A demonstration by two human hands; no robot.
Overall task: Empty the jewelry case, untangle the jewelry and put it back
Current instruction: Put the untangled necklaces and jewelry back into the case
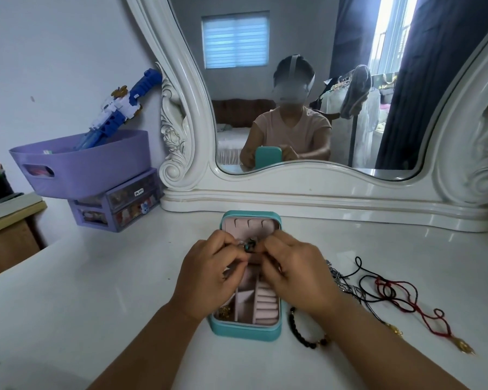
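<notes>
1. The left hand and right hand meet above the open jewelry case, fingers curled, both pinching one small tangled piece (dark, with a teal bit; too small to identify).
2. The teal case sits mid-surface on the white table, lid upright; one front-left compartment holds gold jewelry, partly hidden by the wrist.
3. Right of the case lie one black bead bracelet, one black cord, one red cord and a silver chain, half covered.
4. At the back-left corner, a purple basket holds a blue toy.
</notes>
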